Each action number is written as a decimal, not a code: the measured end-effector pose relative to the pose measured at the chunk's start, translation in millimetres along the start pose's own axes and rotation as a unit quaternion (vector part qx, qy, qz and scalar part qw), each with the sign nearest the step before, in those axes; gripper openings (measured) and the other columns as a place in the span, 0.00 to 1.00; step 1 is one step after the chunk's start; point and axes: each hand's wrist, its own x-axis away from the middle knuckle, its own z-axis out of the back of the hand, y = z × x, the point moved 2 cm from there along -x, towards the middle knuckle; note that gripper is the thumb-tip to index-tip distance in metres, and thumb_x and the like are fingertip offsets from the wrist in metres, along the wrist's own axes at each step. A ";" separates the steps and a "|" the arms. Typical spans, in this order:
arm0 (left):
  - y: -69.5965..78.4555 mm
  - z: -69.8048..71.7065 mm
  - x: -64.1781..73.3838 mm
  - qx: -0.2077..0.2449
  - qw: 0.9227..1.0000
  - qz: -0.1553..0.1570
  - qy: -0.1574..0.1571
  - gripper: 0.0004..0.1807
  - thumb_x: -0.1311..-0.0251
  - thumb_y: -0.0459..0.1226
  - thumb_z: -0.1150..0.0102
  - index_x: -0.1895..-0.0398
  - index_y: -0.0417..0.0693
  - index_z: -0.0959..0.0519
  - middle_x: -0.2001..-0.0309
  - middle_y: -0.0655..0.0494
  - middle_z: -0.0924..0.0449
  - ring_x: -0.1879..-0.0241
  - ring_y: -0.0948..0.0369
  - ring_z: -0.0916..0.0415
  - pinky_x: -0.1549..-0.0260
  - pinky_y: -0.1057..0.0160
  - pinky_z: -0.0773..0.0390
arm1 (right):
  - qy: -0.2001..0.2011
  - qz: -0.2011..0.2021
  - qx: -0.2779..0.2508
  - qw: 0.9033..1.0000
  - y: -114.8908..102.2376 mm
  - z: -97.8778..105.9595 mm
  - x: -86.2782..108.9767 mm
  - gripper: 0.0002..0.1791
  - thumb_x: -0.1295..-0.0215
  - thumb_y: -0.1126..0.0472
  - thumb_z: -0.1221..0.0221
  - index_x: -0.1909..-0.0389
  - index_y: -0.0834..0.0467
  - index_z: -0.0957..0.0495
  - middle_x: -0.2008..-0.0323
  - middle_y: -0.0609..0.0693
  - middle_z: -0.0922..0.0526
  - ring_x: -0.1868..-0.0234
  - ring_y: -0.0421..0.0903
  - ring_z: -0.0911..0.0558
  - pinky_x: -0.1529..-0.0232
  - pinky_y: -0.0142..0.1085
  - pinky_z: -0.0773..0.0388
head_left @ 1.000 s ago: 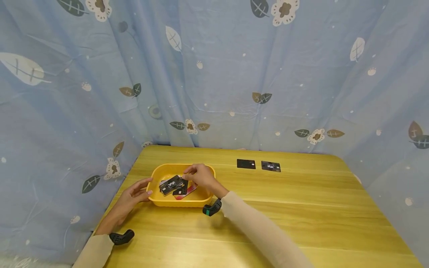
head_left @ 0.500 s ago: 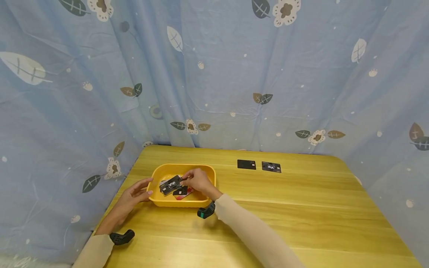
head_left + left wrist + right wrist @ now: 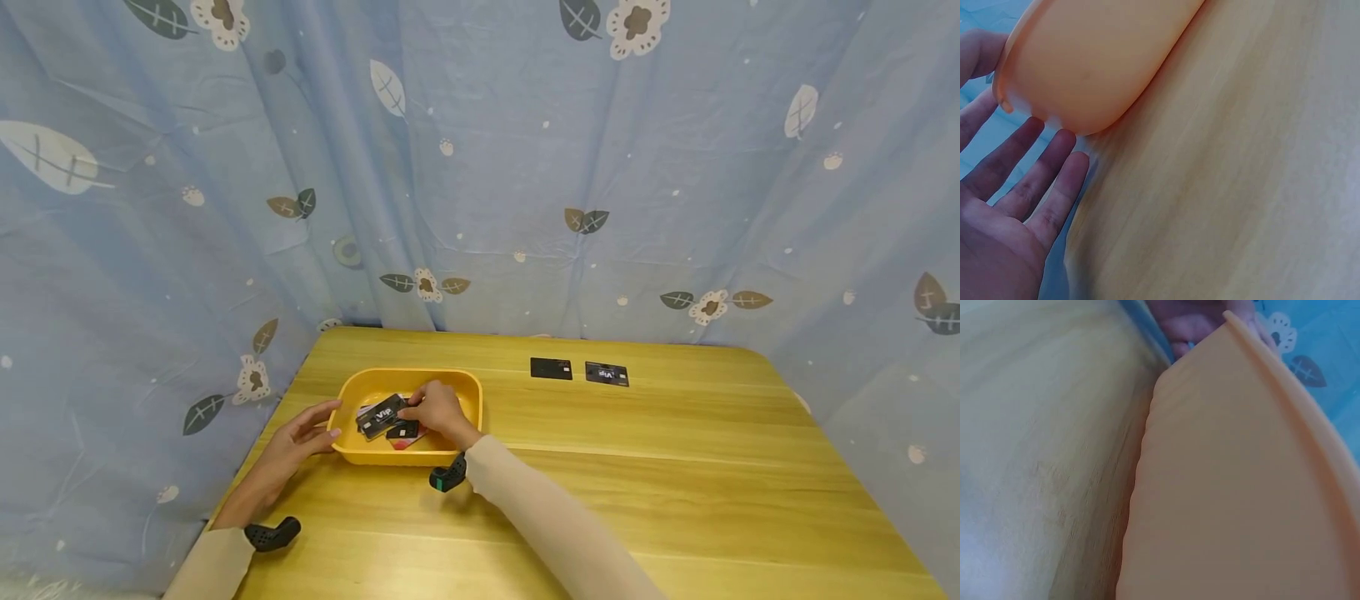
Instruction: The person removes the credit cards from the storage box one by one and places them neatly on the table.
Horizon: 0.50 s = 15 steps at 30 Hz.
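In the tub (image 3: pixel 405 458), VIP card (image 3: pixel 381 414) atop other cards (image 3: pixel 403 431); right hand (image 3: pixel 441 412) at its edge, pinch unclear; left hand (image 3: pixel 296 437) fingers spread, touching tub. Best: steady tub, separate one card.

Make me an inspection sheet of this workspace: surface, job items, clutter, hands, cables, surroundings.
Surface: yellow wood-grain table.
Job items: yellow tub holding a loose, overlapping pile of cards; a black card and a Vip-marked card lie apart on the table, to the tub's right.
Clutter: nothing seen.
Hands: left hand touches the tub's left end; right hand is inside the tub, fingertips at the pile; whether it pinches a card is unclear.
Cables: nothing seen.
Surroundings: blue curtain printed with leaves and flowers.
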 end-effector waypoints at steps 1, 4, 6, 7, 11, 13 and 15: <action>-0.2 0.0 0.0 0.000 1.000 0.000 0.000 0.35 0.28 0.42 0.36 0.22 0.48 0.37 0.24 0.41 0.40 0.29 0.40 0.38 0.51 0.68 0.18 | 0.003 0.004 0.009 1.000 0.0 -1.1 -0.5 0.14 0.39 0.59 0.26 0.58 0.65 0.11 0.69 0.52 0.12 0.80 0.47 0.16 0.80 0.32 0.20; -0.4 0.4 0.4 0.001 1.000 -0.002 0.001 0.35 0.28 0.42 0.37 0.22 0.47 0.37 0.24 0.41 0.39 0.29 0.40 0.38 0.51 0.67 0.18 | 0.012 0.014 0.036 0.999 -0.5 -4.0 -2.1 0.13 0.39 0.59 0.26 0.60 0.65 0.11 0.72 0.50 0.13 0.81 0.45 0.18 0.79 0.31 0.21; -0.5 0.6 0.5 0.001 1.000 -0.002 0.002 0.35 0.28 0.42 0.37 0.22 0.47 0.36 0.25 0.41 0.39 0.30 0.41 0.37 0.51 0.67 0.18 | 0.015 0.016 0.056 0.998 -1.1 -5.3 -3.3 0.12 0.39 0.58 0.26 0.63 0.63 0.11 0.74 0.47 0.14 0.81 0.42 0.20 0.78 0.29 0.22; -0.5 0.7 0.5 0.000 1.000 -0.002 0.001 0.35 0.28 0.42 0.37 0.22 0.47 0.36 0.25 0.41 0.39 0.31 0.42 0.36 0.50 0.67 0.18 | 0.016 0.016 0.066 0.998 -1.3 -5.6 -3.8 0.11 0.39 0.56 0.26 0.64 0.61 0.11 0.74 0.46 0.15 0.80 0.40 0.21 0.77 0.29 0.23; -1.5 1.4 -0.6 -0.001 1.000 -0.004 0.000 0.34 0.28 0.42 0.37 0.22 0.47 0.36 0.26 0.40 0.38 0.36 0.55 0.28 0.51 0.66 0.18 | 0.018 0.011 0.093 0.995 -3.3 -6.1 -4.4 0.12 0.40 0.53 0.25 0.67 0.58 0.11 0.73 0.45 0.15 0.76 0.39 0.21 0.74 0.30 0.24; -2.1 2.0 -1.2 0.002 1.000 -0.008 0.000 0.34 0.29 0.42 0.36 0.22 0.47 0.36 0.26 0.40 0.37 0.41 0.64 0.25 0.51 0.65 0.17 | 0.025 0.010 0.109 0.994 -4.4 -6.8 -4.5 0.13 0.40 0.52 0.25 0.66 0.57 0.11 0.71 0.45 0.14 0.73 0.39 0.21 0.72 0.31 0.23; -2.3 2.4 -1.4 0.006 1.000 -0.013 -0.002 0.35 0.29 0.42 0.36 0.23 0.46 0.36 0.26 0.39 0.37 0.46 0.71 0.25 0.52 0.65 0.17 | 0.029 0.004 0.125 0.992 -5.8 -8.2 -5.2 0.13 0.41 0.51 0.25 0.66 0.56 0.12 0.70 0.45 0.14 0.72 0.40 0.20 0.71 0.31 0.23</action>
